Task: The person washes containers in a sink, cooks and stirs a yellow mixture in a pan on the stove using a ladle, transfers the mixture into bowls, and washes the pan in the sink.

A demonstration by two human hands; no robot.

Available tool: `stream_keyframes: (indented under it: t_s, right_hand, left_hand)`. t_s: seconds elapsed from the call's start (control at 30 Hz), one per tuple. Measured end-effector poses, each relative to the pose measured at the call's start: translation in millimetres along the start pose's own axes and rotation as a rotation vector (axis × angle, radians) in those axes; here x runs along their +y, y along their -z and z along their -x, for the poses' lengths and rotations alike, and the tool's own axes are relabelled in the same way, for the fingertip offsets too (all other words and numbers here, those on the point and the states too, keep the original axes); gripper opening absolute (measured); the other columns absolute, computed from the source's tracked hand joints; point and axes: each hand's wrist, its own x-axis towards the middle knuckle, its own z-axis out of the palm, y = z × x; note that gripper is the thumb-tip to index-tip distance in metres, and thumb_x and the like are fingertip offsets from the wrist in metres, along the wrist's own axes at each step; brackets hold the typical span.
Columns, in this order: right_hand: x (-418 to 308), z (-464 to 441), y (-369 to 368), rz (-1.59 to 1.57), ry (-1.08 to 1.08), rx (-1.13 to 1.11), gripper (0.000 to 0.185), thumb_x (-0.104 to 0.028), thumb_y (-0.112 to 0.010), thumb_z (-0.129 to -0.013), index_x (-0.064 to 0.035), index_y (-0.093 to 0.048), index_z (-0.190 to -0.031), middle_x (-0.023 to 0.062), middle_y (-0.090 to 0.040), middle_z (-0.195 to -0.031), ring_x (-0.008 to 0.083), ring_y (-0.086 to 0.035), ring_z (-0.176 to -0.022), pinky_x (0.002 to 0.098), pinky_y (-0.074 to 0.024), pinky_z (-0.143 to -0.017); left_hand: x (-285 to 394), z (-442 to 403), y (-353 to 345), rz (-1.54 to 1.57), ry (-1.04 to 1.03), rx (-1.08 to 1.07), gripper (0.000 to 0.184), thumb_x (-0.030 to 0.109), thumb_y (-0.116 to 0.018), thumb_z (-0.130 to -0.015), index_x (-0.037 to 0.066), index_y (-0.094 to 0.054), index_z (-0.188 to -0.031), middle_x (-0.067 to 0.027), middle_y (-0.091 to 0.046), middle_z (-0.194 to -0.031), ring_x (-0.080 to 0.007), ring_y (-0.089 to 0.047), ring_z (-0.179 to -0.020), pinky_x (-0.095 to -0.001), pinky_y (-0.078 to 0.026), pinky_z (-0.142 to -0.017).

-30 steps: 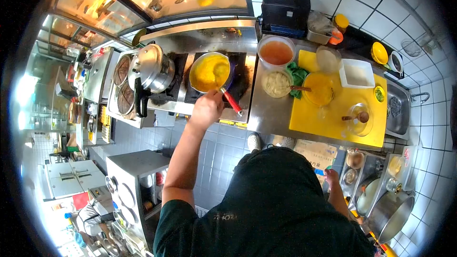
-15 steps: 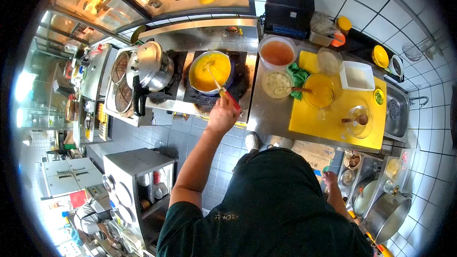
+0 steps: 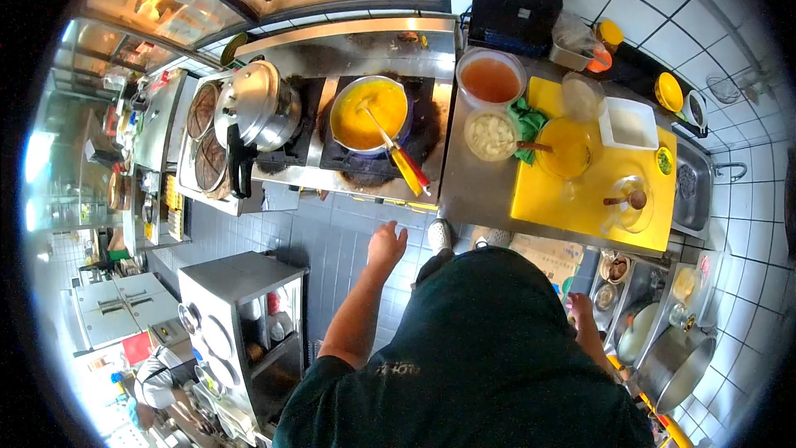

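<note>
Two bare hands are in view, both away from the stove [image 3: 425,138]. The left hand [image 3: 387,246] is over the floor [image 3: 336,224], at six o'clock from the pan [image 3: 348,147] and well short of it. Its grip is empty and fairly wide, fingers loosely apart. Half a second earlier that grip is closed round the handles; now it has let go and drawn back towards the body.

The pan stands on the burner at eleven o'clock in the view, with yellow mix [image 3: 352,121] in it. A utensil [image 3: 382,132] leans in the mix and over the rim, alone, its yellow handle [image 3: 405,171] pointing to five o'clock beside the pan's red handle [image 3: 415,168]. Both handles, largely covered by the fingers before, now show nearly whole.

The right hand [image 3: 582,307] is low by the body at four o'clock, much as it was; I cannot tell whether its grip holds anything.

The pot [image 3: 265,108] remains at nine o'clock from the pan. At three o'clock from the pan, on the counter [image 3: 477,191], are a tub [image 3: 491,158] of pale pieces, a green cloth [image 3: 531,120] and, on the board [image 3: 539,199], a bowl [image 3: 566,177] of yellow liquid.
</note>
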Motion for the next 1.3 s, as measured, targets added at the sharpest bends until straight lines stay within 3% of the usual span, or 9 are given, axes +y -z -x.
stream_keyframes:
  t_s: [0.1,0.13,0.27,0.3,0.43,0.73,1.03,1.13,1.3]
  right_hand:
    - [42,-6,-20,-0.152,-0.17,-0.241,0.018,-0.018,-0.05,-0.091,-0.0145,-0.065,-0.1,0.0064,-0.069,-0.089,0.0225,-0.068,-0.075,0.0365,-0.0524,-0.058]
    - [-36,11,30,0.506,-0.049,-0.313,0.019,-0.016,-0.051,-0.089,-0.0126,-0.065,-0.102,0.0016,-0.066,-0.083,0.0184,-0.065,-0.071,0.0333,-0.0518,-0.058]
    - [20,8,0,-0.574,-0.212,-0.027,0.034,-0.033,-0.063,-0.094,-0.0011,-0.067,-0.083,0.01,-0.07,-0.074,0.0208,-0.066,-0.065,0.034,-0.0515,-0.064]
    - [-6,12,20,-0.576,-0.299,-0.005,0.034,-0.033,-0.063,-0.094,-0.0009,-0.067,-0.083,0.0103,-0.069,-0.075,0.0202,-0.065,-0.066,0.0335,-0.0512,-0.064]
    - [10,6,24,-0.895,-0.425,-0.031,0.034,-0.033,-0.062,-0.094,0.0,-0.065,-0.086,0.0126,-0.069,-0.081,0.0198,-0.066,-0.072,0.0337,-0.0525,-0.066]
    - [-20,58,30,-0.199,-0.036,0.044,0.022,-0.019,-0.053,-0.097,-0.0069,-0.059,-0.081,0.0035,-0.06,-0.073,0.013,-0.055,-0.054,0.028,-0.0405,-0.046]
    - [-44,112,56,0.238,-0.133,-0.084,0.014,-0.017,-0.065,-0.083,-0.0114,-0.068,-0.095,0.012,-0.067,-0.081,0.0299,-0.065,-0.074,0.0436,-0.0526,-0.07]
    - [-29,122,44,0.68,0.319,0.142,0.018,-0.019,-0.065,-0.083,-0.0114,-0.069,-0.098,0.0118,-0.069,-0.084,0.0311,-0.065,-0.073,0.0443,-0.0526,-0.072]
    - [-52,112,54,-0.045,-0.108,0.029,0.017,-0.022,-0.059,-0.094,-0.0104,-0.067,-0.104,0.0092,-0.068,-0.089,0.0275,-0.066,-0.085,0.0415,-0.0526,-0.075]
  left_hand:
    - [-91,-2,-86,0.012,0.085,-0.155,0.045,0.027,-0.065,-0.091,0.001,-0.061,-0.126,-0.0208,-0.071,-0.087,-0.0312,-0.072,-0.072,-0.0415,-0.058,-0.067]
    - [-117,-6,-112,0.122,0.182,-0.232,0.045,0.026,-0.065,-0.091,0.0,-0.06,-0.127,-0.0212,-0.072,-0.084,-0.0295,-0.072,-0.066,-0.0413,-0.059,-0.065]
    - [-162,-15,-147,0.054,0.277,-0.198,0.054,0.024,-0.064,-0.09,-0.001,-0.051,-0.136,-0.0202,-0.071,-0.074,-0.0276,-0.071,-0.058,-0.0391,-0.059,-0.057]
    - [-156,-18,-138,0.157,0.416,-0.311,0.063,0.031,-0.061,-0.086,-0.001,-0.048,-0.14,-0.0281,-0.065,-0.12,-0.041,-0.066,-0.108,-0.0454,-0.052,-0.096]
    - [-119,-41,-101,0.471,0.564,-0.292,0.06,0.028,-0.059,-0.09,0.003,-0.044,-0.143,-0.0275,-0.065,-0.113,-0.0331,-0.072,-0.086,-0.0415,-0.059,-0.072]
    - [-126,-107,-97,1.491,0.814,0.017,0.045,0.021,-0.046,-0.1,0.007,-0.039,-0.142,-0.0186,-0.06,-0.117,-0.0318,-0.069,-0.093,-0.042,-0.06,-0.06]
    - [-153,-137,-144,1.755,0.78,0.092,0.044,0.004,-0.054,-0.094,0.001,-0.04,-0.136,-0.0177,-0.062,-0.117,-0.0311,-0.067,-0.094,-0.0447,-0.06,-0.076]
    - [-145,-136,-135,1.856,0.906,0.153,0.054,0.001,-0.056,-0.093,0.002,-0.035,-0.143,-0.0189,-0.061,-0.122,-0.0316,-0.067,-0.095,-0.0456,-0.06,-0.077]
    - [-132,-126,-125,1.811,0.916,0.093,0.052,0.013,-0.056,-0.096,0.002,-0.037,-0.143,-0.0215,-0.058,-0.127,-0.034,-0.066,-0.101,-0.0451,-0.06,-0.075]
